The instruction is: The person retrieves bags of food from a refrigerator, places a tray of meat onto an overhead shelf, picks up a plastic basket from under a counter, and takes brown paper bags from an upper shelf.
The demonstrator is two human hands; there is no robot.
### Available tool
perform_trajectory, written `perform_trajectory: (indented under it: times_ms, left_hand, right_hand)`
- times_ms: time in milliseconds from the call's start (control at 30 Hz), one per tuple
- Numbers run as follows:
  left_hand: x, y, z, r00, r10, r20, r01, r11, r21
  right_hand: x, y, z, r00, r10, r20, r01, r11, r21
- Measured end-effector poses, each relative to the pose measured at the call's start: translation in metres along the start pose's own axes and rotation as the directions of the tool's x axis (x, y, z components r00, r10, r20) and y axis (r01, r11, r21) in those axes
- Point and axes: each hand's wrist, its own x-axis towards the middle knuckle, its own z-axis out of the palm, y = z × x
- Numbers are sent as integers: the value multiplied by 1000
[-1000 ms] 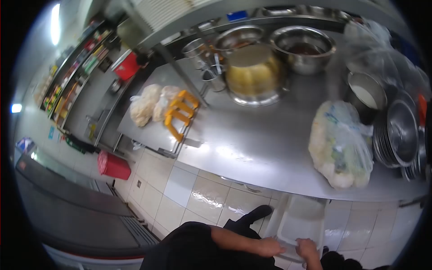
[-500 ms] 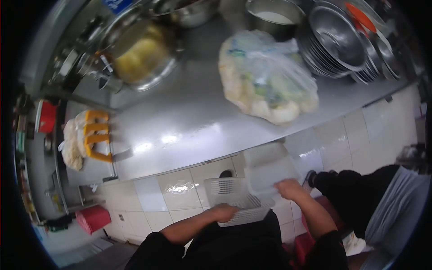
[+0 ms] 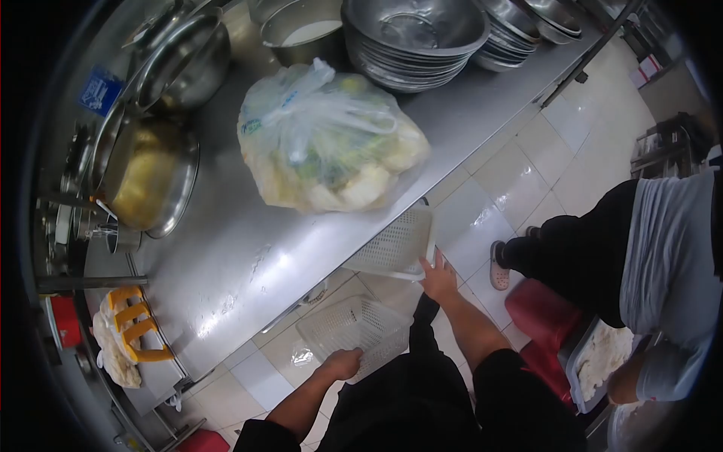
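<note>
My left hand (image 3: pixel 344 364) is closed on the near rim of a white perforated plastic basket (image 3: pixel 335 322), held low in front of my body. A second white plastic basket (image 3: pixel 398 239) is farther forward by the steel table's edge, partly hidden beneath the tabletop. My right hand (image 3: pixel 439 279) grips the near right corner of its rim. No contents show in either basket. On the table, beyond the baskets, rests a tied clear plastic bag (image 3: pixel 331 143) of pale and green pieces, probably vegetables.
A steel table (image 3: pixel 226 279) carries stacked metal bowls (image 3: pixel 410 45), a pot (image 3: pixel 301 34) and a large basin (image 3: pixel 151 177) at the left. To my right stands another person (image 3: pixel 580 241) beside red stools (image 3: pixel 546 316) and a tray of white food (image 3: pixel 602 358). Tiled floor lies below.
The view has turned toward the right. The baskets, earlier close together, are now apart: the right hand's basket has gone forward to the table edge, while the left hand's stays near my body.
</note>
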Motion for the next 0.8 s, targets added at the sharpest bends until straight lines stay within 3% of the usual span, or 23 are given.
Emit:
perform_trajectory:
  times_ms: [67, 167, 200, 300, 400, 467, 500, 533, 567, 600, 667, 733, 767, 800]
  left_hand:
    - [3, 2, 1, 999, 27, -39, -28, 999, -26]
    - [3, -6, -3, 992, 47, -120, -55, 997, -59]
    - [1, -2, -6, 989, 53, -138, -65, 995, -78]
    - [7, 7, -3, 987, 60, -148, -76, 992, -102]
    - [0, 25, -6, 986, 98, -132, -114, 986, -118]
    - [-7, 50, -18, 978, 142, -154, -163, 978, -134]
    - [-1, 56, -17, 962, 216, -164, -237, 964, -120]
    - [-7, 73, -26, 930, 294, -220, -325, 938, -120]
    - [-13, 91, -38, 923, 324, -209, -353, 928, -121]
    - [-25, 110, -53, 859, 441, -260, -483, 866, -127]
    - [-53, 152, -94, 736, 647, -197, -667, 744, -48]
    - [-100, 196, -135, 645, 752, -135, -759, 651, -5]
    - [-117, 209, -148, 503, 842, -194, -844, 527, 99]
    - [-134, 220, -157, 347, 910, -227, -898, 393, 201]
  right_hand:
    - [1, 0, -2, 936, 127, 327, -227, 929, 291]
    - [30, -10, 10, 956, 155, 249, -244, 891, 383]
    - [39, -19, 2, 941, 129, 314, -274, 836, 476]
    - [60, -62, 32, 991, -63, 120, -36, 733, 679]
    - [58, -74, -4, 891, -123, 437, -232, 704, 672]
    - [47, -41, -24, 844, -110, 524, -292, 726, 623]
    - [33, -14, -11, 886, -44, 463, -279, 745, 605]
    - [24, 18, -14, 812, 15, 583, -482, 579, 657]
    - [17, 49, -46, 698, 15, 716, -579, 600, 552]
    - [-8, 80, -64, 700, -51, 712, -692, 198, 694]
    - [-20, 167, -76, 716, -71, 695, -619, 396, 678]
    - [-63, 165, -194, 560, -138, 817, -828, -132, 545]
    - [-86, 149, -240, 654, -44, 755, -752, -146, 642]
    - [-91, 182, -252, 661, -245, 709, -748, -142, 648]
